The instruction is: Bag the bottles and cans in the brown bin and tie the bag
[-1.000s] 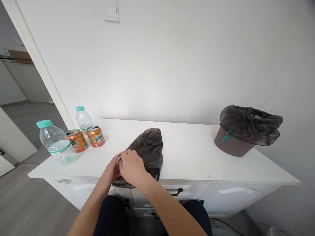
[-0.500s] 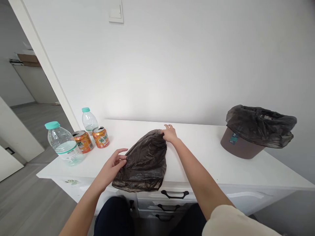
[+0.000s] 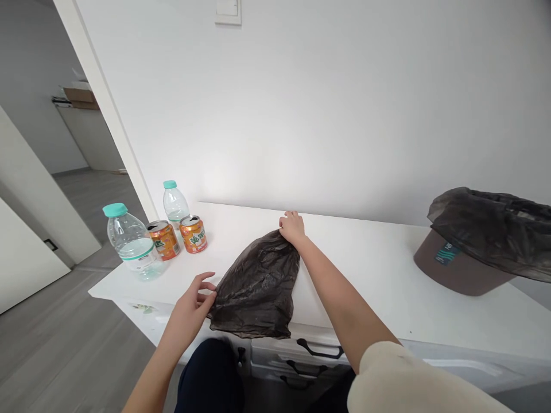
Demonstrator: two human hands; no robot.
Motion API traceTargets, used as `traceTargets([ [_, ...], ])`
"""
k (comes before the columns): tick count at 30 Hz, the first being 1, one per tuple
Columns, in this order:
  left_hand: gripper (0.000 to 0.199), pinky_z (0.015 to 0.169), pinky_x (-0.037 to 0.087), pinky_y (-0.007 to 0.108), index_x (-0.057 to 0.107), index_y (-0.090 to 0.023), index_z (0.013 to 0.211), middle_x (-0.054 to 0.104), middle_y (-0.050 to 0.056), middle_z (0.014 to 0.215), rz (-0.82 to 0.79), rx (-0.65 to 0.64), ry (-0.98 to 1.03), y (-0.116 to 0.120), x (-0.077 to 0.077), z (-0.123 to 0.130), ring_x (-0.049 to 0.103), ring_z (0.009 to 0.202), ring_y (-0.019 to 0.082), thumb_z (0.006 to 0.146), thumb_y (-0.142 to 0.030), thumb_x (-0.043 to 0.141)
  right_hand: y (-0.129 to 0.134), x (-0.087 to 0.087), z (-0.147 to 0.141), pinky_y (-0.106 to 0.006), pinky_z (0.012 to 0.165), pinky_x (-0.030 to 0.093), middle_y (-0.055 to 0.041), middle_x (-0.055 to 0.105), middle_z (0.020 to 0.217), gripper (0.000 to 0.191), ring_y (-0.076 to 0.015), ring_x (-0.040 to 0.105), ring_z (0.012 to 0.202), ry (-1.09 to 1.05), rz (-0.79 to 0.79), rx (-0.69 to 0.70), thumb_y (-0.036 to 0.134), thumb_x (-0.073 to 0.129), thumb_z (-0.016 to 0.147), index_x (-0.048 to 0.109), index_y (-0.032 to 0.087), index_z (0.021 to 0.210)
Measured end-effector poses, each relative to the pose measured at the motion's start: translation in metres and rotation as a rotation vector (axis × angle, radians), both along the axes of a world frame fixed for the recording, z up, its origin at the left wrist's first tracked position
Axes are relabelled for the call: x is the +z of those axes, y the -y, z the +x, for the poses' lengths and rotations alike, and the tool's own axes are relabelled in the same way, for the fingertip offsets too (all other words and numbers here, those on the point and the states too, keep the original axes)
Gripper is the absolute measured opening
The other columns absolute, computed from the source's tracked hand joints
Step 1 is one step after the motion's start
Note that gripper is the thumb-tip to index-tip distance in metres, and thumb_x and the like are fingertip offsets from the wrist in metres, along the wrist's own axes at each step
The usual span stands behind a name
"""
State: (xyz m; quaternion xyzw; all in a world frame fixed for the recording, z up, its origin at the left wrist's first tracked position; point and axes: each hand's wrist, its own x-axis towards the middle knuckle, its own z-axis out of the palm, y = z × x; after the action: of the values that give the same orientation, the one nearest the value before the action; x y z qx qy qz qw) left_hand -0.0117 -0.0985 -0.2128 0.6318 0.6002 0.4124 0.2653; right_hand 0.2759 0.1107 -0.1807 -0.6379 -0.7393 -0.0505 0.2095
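A dark, crumpled plastic bag point(image 3: 260, 287) lies on the white cabinet top, its lower edge hanging over the front. My right hand point(image 3: 293, 228) pinches the bag's far corner, fingers curled. At the bag's left edge, my left hand point(image 3: 196, 301) holds the plastic between thumb and fingertips. Left of the bag stand two orange cans, one point(image 3: 193, 235) in front of a clear bottle point(image 3: 174, 203), the other point(image 3: 163, 240) beside a larger clear bottle point(image 3: 136, 246). Both bottles have teal caps.
A brown bin point(image 3: 465, 269) with a dark liner point(image 3: 495, 229) over its rim stands on the right of the cabinet top point(image 3: 357, 241). Black drawer handles point(image 3: 321, 349) are below the front edge. The wall rises behind.
The view has shifted right, so cans and bottles sit further right in it. My right hand's fingers have drawn in on the bag's far corner, and the bag looks pulled more taut.
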Motion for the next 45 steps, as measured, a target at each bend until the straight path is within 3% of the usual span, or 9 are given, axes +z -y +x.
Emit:
traceTargets([
  [8, 0.047, 0.079, 0.056, 0.037, 0.061, -0.027, 0.128, 0.068, 0.008, 0.120, 0.200, 0.162, -0.324, 0.013, 0.026, 0.019, 0.069, 0.102, 0.028, 0.092, -0.051, 0.044, 0.030, -0.023, 0.011, -0.039, 0.115, 0.033, -0.0129, 0.053, 0.151, 0.048, -0.0253, 0.043, 0.140, -0.106, 0.072, 0.003, 0.023, 0.029, 0.105, 0.062, 0.014, 0.139],
  [12, 0.049, 0.105, 0.051, 0.042, 0.064, -0.028, 0.133, 0.068, 0.008, 0.132, 0.414, -0.054, -0.382, 0.000, 0.039, 0.062, 0.062, 0.125, 0.029, 0.100, -0.051, 0.035, 0.041, -0.030, 0.034, -0.035, 0.122, 0.026, -0.0041, 0.044, 0.161, 0.055, -0.0176, 0.034, 0.150, -0.139, 0.093, 0.065, 0.030, 0.019, 0.108, 0.055, 0.021, 0.148],
  [16, 0.056, 0.125, 0.030, 0.049, 0.056, -0.019, 0.146, 0.052, 0.012, 0.156, 0.432, -0.355, -0.590, -0.050, 0.024, 0.127, 0.043, 0.147, 0.029, 0.104, -0.047, 0.032, 0.035, -0.046, 0.045, -0.039, 0.127, 0.016, 0.0003, 0.031, 0.169, 0.053, -0.0168, 0.020, 0.157, -0.089, -0.051, 0.203, 0.036, 0.022, 0.109, 0.043, 0.028, 0.157],
  [19, 0.064, 0.128, 0.015, 0.057, 0.045, -0.015, 0.155, 0.035, 0.015, 0.165, 0.296, -0.358, -0.776, -0.097, 0.003, 0.157, 0.026, 0.156, 0.033, 0.102, -0.050, 0.039, 0.024, -0.056, 0.040, -0.042, 0.127, 0.015, -0.0006, 0.029, 0.169, 0.053, -0.0178, 0.017, 0.158, -0.056, -0.131, 0.193, 0.036, 0.024, 0.109, 0.039, 0.029, 0.159],
  [23, 0.072, 0.126, 0.014, 0.061, 0.033, -0.021, 0.162, 0.030, 0.014, 0.167, 0.165, -0.353, -0.849, -0.137, -0.019, 0.155, 0.024, 0.157, 0.035, 0.101, -0.060, 0.041, 0.015, -0.062, 0.027, -0.043, 0.126, 0.015, -0.0041, 0.027, 0.170, 0.055, -0.0205, 0.018, 0.158, -0.041, -0.223, 0.149, 0.035, 0.025, 0.108, 0.034, 0.025, 0.162],
  [28, 0.075, 0.126, 0.014, 0.062, 0.034, -0.029, 0.161, 0.028, 0.011, 0.168, 0.166, -0.397, -0.858, -0.147, -0.029, 0.136, 0.023, 0.157, 0.034, 0.098, -0.068, 0.041, 0.013, -0.063, 0.021, -0.043, 0.127, 0.012, -0.0040, 0.022, 0.171, 0.057, -0.0228, 0.017, 0.159, -0.065, -0.277, 0.096, 0.038, 0.022, 0.109, 0.030, 0.024, 0.163],
  [34, 0.064, 0.124, 0.009, 0.068, 0.046, -0.041, 0.153, 0.035, 0.006, 0.166, 0.282, -0.503, -0.844, -0.113, -0.032, 0.114, 0.025, 0.156, 0.036, 0.095, -0.068, 0.050, 0.018, -0.059, 0.019, -0.042, 0.127, 0.012, -0.0030, 0.022, 0.171, 0.057, -0.0224, 0.017, 0.159, -0.080, -0.283, 0.080, 0.038, 0.022, 0.108, 0.030, 0.024, 0.163],
  [41, 0.064, 0.124, 0.024, 0.066, 0.052, -0.052, 0.145, 0.043, -0.002, 0.162, 0.257, -0.720, -0.642, 0.009, -0.021, 0.066, 0.038, 0.151, 0.036, 0.085, -0.058, 0.071, 0.023, -0.058, 0.019, -0.040, 0.126, 0.018, 0.0002, 0.033, 0.168, 0.054, -0.0202, 0.025, 0.156, -0.153, -0.230, 0.066, 0.040, 0.027, 0.107, 0.042, 0.030, 0.158],
  [45, 0.045, 0.113, 0.051, 0.052, 0.055, -0.054, 0.142, 0.058, -0.004, 0.149, 0.130, -0.503, -0.406, 0.059, -0.021, 0.042, 0.056, 0.138, 0.029, 0.097, -0.049, 0.057, 0.017, -0.056, 0.025, -0.040, 0.119, 0.030, -0.0061, 0.043, 0.162, 0.055, -0.0247, 0.036, 0.150, -0.272, -0.164, -0.043, 0.043, 0.030, 0.105, 0.051, 0.027, 0.152],
])
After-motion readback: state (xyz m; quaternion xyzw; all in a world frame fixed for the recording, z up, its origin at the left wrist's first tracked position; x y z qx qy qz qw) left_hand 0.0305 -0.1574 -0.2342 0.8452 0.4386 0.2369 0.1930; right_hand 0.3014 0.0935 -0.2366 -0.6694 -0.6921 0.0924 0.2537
